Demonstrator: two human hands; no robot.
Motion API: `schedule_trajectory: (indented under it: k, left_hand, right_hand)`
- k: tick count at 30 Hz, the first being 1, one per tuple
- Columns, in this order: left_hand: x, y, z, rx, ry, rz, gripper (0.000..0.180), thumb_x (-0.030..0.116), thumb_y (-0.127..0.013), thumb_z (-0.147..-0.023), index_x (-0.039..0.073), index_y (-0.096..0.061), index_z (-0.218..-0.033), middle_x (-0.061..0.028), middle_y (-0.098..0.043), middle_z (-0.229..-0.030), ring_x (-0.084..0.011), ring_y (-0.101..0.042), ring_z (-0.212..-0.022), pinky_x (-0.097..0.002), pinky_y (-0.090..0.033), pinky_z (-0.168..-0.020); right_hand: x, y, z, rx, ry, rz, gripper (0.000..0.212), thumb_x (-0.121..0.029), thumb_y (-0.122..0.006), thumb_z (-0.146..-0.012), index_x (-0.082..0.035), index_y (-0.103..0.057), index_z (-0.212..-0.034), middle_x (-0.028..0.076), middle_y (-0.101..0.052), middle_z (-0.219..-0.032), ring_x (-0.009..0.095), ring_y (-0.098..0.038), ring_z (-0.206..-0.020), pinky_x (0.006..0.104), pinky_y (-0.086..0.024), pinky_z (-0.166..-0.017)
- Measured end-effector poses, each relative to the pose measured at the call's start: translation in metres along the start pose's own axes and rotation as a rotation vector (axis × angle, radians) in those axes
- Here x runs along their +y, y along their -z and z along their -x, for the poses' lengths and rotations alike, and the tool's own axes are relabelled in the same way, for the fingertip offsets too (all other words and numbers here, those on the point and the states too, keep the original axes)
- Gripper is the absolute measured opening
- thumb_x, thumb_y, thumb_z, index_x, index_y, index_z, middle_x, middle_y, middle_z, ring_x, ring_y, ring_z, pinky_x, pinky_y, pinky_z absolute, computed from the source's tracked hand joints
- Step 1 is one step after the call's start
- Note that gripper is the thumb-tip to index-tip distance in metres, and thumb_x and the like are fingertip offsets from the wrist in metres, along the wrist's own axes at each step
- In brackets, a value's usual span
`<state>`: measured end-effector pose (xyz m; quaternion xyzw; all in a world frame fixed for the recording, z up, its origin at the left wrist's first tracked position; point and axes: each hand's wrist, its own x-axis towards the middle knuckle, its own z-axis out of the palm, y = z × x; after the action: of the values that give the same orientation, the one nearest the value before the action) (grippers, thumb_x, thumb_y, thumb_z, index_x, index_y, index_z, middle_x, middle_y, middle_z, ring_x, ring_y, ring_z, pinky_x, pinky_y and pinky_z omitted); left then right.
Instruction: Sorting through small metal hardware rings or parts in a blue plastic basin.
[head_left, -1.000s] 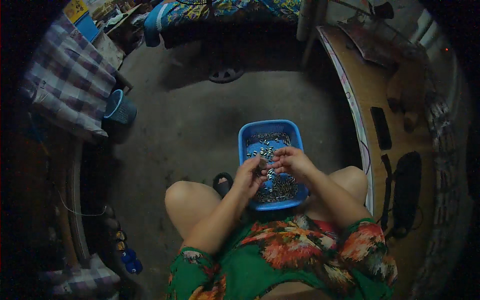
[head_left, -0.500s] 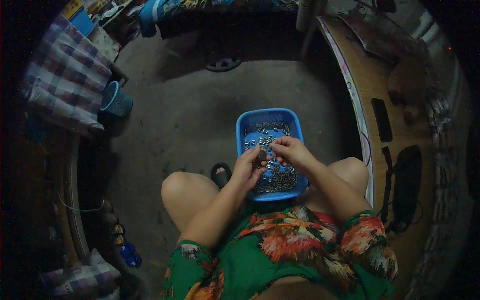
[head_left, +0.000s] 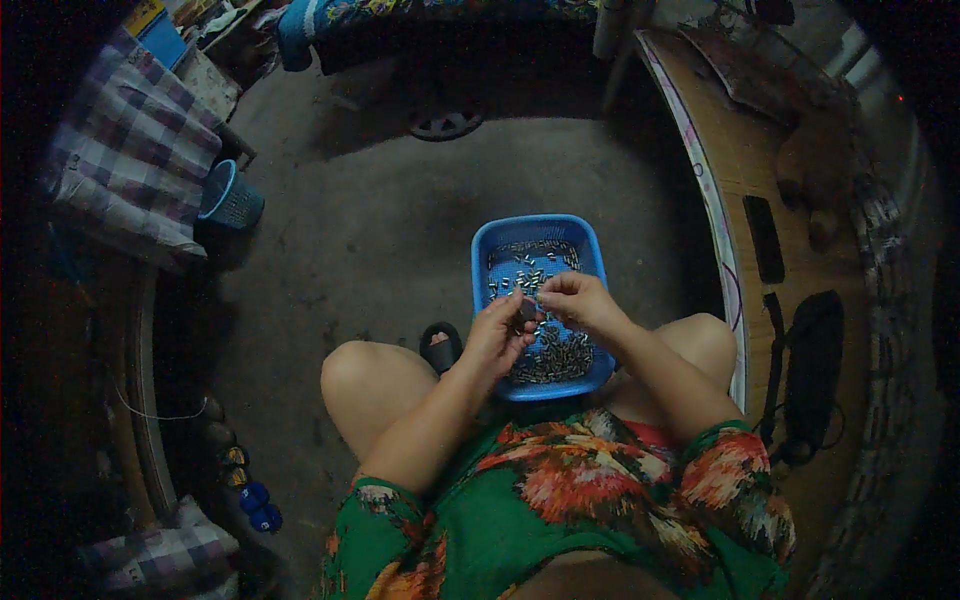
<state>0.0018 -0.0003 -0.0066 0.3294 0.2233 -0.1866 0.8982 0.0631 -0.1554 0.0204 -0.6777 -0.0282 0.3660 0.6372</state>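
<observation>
Loads of small silvery metal pieces (head_left: 548,352) are sitting in the blue plastic basket (head_left: 482,262) between my knees. I'm pinching one tiny piece over it, left hand (head_left: 497,335) and right hand (head_left: 578,299) fingertips meeting. Grey concrete floor (head_left: 380,230) is surrounding it.

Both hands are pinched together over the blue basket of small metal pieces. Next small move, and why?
Probably keep the hands low over the blue basket. The left hand and right hand meet at a small dark piece too small to identify. Loose metal pieces lie right below, so a slipped piece would likely land among them, not on the floor.
</observation>
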Motion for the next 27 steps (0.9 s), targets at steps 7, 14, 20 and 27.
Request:
schedule_trajectory:
  k: [7, 14, 20, 27]
  left_hand:
    - [0.001, -0.003, 0.003, -0.016, 0.031, 0.016, 0.024, 0.03, -0.051, -0.084, 0.007, -0.052, -0.086, -0.003, -0.054, -0.071, -0.0101, -0.048, -0.056, -0.0217, -0.041, -0.047]
    - [0.0, -0.001, 0.003, -0.042, 0.022, 0.024, 0.024, 0.032, -0.051, -0.084, 0.008, -0.052, -0.085, 0.0002, -0.053, -0.069, -0.0083, -0.051, -0.054, -0.0193, -0.044, -0.046]
    - [0.002, -0.003, 0.005, -0.097, 0.013, 0.014, 0.026, 0.032, -0.05, -0.084, 0.007, -0.051, -0.088, -0.0038, -0.056, -0.072, -0.0093, -0.051, -0.057, -0.0193, -0.044, -0.047]
    - [0.003, 0.003, 0.0, -0.009, -0.031, 0.062, 0.025, 0.031, -0.05, -0.084, 0.006, -0.051, -0.088, -0.0071, -0.057, -0.074, -0.0111, -0.05, -0.058, -0.0209, -0.042, -0.048]
  right_hand:
    - [0.021, -0.008, -0.008, -0.007, 0.245, 0.011, 0.014, -0.013, -0.061, -0.076, -0.002, -0.057, -0.082, 0.005, -0.06, -0.073, 0.011, -0.057, -0.064, 0.0229, -0.045, -0.059]
    - [0.015, -0.014, -0.003, 0.0, 0.263, 0.061, 0.013, -0.012, -0.062, -0.075, -0.002, -0.056, -0.081, 0.005, -0.06, -0.073, 0.01, -0.057, -0.066, 0.0233, -0.045, -0.059]
    - [0.007, -0.001, -0.005, -0.073, -0.142, -0.088, 0.023, -0.011, -0.061, -0.075, -0.003, -0.05, -0.093, 0.003, -0.055, -0.077, 0.013, -0.055, -0.067, 0.0219, -0.043, -0.058]
    - [0.014, 0.001, -0.008, 0.037, -0.029, -0.413, 0.02, 0.005, -0.047, -0.077, 0.003, -0.046, -0.097, 0.012, -0.05, -0.094, 0.022, -0.056, -0.083, 0.0269, -0.048, -0.072]
